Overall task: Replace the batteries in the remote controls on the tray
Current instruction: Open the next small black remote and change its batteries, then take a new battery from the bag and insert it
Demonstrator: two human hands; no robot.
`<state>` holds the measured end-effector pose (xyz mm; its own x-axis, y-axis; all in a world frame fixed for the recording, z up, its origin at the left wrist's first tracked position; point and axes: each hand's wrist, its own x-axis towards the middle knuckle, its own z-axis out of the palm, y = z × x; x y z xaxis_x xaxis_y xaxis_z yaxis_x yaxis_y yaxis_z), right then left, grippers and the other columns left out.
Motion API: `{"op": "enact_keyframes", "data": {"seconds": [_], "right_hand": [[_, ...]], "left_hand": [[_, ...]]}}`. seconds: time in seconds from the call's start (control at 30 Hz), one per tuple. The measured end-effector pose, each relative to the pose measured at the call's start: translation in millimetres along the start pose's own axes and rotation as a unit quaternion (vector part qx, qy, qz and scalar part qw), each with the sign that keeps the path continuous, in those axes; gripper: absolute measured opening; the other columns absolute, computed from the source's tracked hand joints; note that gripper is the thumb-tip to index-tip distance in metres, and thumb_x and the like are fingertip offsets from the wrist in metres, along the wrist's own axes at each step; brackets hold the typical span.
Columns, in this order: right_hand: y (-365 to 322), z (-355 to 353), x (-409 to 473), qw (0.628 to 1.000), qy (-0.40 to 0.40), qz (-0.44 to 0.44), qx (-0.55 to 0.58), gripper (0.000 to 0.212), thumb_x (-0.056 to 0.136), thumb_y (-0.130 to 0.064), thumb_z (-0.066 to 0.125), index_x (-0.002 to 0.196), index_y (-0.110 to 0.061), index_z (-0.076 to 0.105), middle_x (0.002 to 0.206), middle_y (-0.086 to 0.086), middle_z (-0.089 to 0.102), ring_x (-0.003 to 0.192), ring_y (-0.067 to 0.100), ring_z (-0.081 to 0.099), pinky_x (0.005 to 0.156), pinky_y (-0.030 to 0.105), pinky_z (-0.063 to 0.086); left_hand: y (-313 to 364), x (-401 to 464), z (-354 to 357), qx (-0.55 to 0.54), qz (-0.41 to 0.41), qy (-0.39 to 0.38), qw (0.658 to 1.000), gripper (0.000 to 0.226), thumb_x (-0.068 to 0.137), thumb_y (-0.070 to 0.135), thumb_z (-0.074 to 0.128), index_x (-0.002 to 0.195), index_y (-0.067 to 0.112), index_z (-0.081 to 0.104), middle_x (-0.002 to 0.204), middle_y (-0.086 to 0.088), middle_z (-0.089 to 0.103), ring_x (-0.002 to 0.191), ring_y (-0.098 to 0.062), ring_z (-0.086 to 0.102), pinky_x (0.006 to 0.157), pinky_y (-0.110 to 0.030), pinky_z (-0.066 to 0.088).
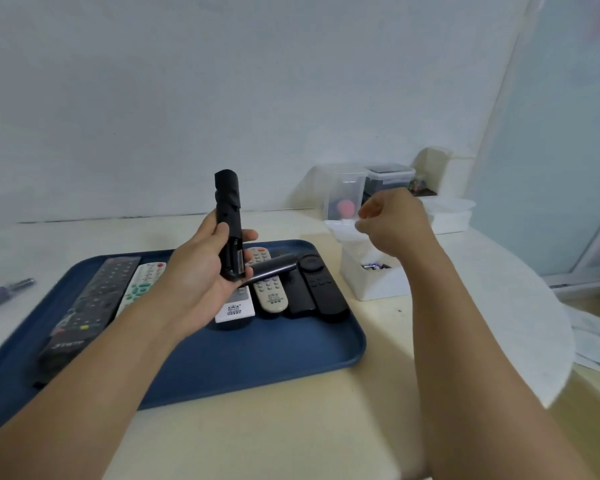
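Observation:
My left hand (201,268) grips a black remote (227,209) upright above the blue tray (326,362); its battery bay at the lower end is open. A dark curved battery cover (274,266) sticks out from under the fingers of that hand. My right hand (395,223) hovers with curled fingers over a small white box (371,285) that has batteries (374,266) inside; whether it holds anything is hidden. Several remotes lie on the tray, among them a long black one (87,306), a beige one (269,292) and a black one with a ring pad (321,285).
Loose batteries (6,292) lie on the table left of the tray. Clear containers (347,192) and a white lidded tub (451,213) stand at the back right by the wall. Papers (596,334) lie beyond the table's rounded right edge.

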<state>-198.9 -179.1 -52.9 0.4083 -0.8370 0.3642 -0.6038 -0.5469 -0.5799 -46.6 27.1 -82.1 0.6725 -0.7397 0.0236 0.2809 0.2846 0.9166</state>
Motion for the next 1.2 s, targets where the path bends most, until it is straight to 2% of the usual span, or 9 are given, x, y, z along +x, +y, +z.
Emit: {"op": "enact_keyframes", "data": {"seconds": [0.1,0.23,0.33,0.47,0.63,0.73,0.8,0.93,1.2], "right_hand": [[-16,-5,-12,0.992,0.040,-0.065,0.102,0.011,0.084,-0.003,0.071,0.088,-0.013,0.073,0.078,-0.001,0.067,0.074,0.012,0.060,0.071,0.027,0.051],[-63,17,-49,0.936,-0.097,-0.105,0.321,0.011,0.094,-0.009,0.066,0.087,-0.004,0.073,0.067,0.006,0.064,0.057,0.008,0.059,0.059,0.022,0.055],[-101,38,-81,0.925,-0.149,-0.126,0.327,0.029,0.097,-0.024,0.064,0.075,-0.007,0.071,0.053,0.006,0.049,0.035,0.005,0.040,0.042,0.022,0.042],[-162,56,-107,0.913,-0.160,-0.225,0.301,0.055,0.094,-0.029,0.067,0.052,0.001,0.051,0.039,-0.009,0.039,0.038,0.006,0.032,0.048,0.018,0.035],[-249,100,-123,0.883,-0.260,-0.378,0.100,0.021,0.088,-0.034,0.067,0.070,-0.022,0.065,0.063,-0.012,0.052,0.061,0.005,0.049,0.061,0.029,0.041],[-283,140,-127,0.841,-0.355,-0.405,0.051,0.026,0.097,-0.022,0.056,0.122,-0.020,0.066,0.125,-0.004,0.060,0.114,0.015,0.056,0.095,0.027,0.043],[-299,160,-123,0.841,-0.339,-0.422,0.006,0.039,0.103,-0.018,0.045,0.141,-0.020,0.052,0.150,-0.001,0.044,0.136,0.018,0.042,0.113,0.029,0.033],[-317,182,-116,0.828,-0.363,-0.423,-0.070,0.048,0.104,-0.014,0.039,0.152,-0.021,0.038,0.158,0.001,0.037,0.142,0.020,0.035,0.115,0.026,0.025],[-299,188,-114,0.840,-0.336,-0.426,-0.032,0.043,0.091,0.005,0.042,0.114,-0.009,0.075,0.127,0.004,0.068,0.120,0.019,0.059,0.089,0.014,0.036]], "left_hand": [[4,-1,-1,-0.016,-0.002,0.026,1.000,0.033,0.111,0.022,0.036,0.134,0.031,0.059,0.095,-0.007,0.064,0.071,-0.015,0.049,0.062,-0.027,0.046],[18,-14,-10,-0.017,0.014,0.067,0.997,0.019,0.109,0.023,0.043,0.116,0.025,0.062,0.078,-0.001,0.051,0.059,-0.010,0.041,0.052,-0.021,0.036],[43,-27,-38,0.029,0.059,0.112,0.992,0.011,0.105,0.022,0.053,0.109,0.013,0.060,0.076,0.002,0.043,0.055,-0.009,0.035,0.051,-0.022,0.031],[95,-45,-102,0.120,0.128,0.193,0.965,0.012,0.099,0.027,0.065,0.102,0.015,0.065,0.068,0.006,0.044,0.052,-0.008,0.038,0.045,-0.021,0.035],[122,-78,-185,0.249,0.264,0.381,0.851,0.014,0.091,0.017,0.072,0.088,0.022,0.060,0.067,0.001,0.051,0.054,-0.014,0.045,0.054,-0.027,0.042],[109,-94,-226,0.270,0.291,0.493,0.775,0.026,0.087,0.014,0.074,0.081,0.018,0.050,0.068,0.000,0.050,0.060,-0.017,0.049,0.066,-0.032,0.046],[99,-95,-248,0.247,0.254,0.514,0.781,0.030,0.084,0.016,0.078,0.080,0.015,0.048,0.070,0.000,0.049,0.062,-0.018,0.048,0.068,-0.033,0.045],[92,-81,-270,0.233,0.161,0.513,0.810,0.042,0.078,0.029,0.086,0.075,0.015,0.046,0.074,-0.002,0.052,0.065,-0.020,0.052,0.069,-0.032,0.044],[92,-63,-277,0.172,0.113,0.418,0.885,0.038,0.085,0.031,0.077,0.075,0.019,0.043,0.071,-0.005,0.052,0.067,-0.025,0.060,0.061,-0.031,0.045]]}}
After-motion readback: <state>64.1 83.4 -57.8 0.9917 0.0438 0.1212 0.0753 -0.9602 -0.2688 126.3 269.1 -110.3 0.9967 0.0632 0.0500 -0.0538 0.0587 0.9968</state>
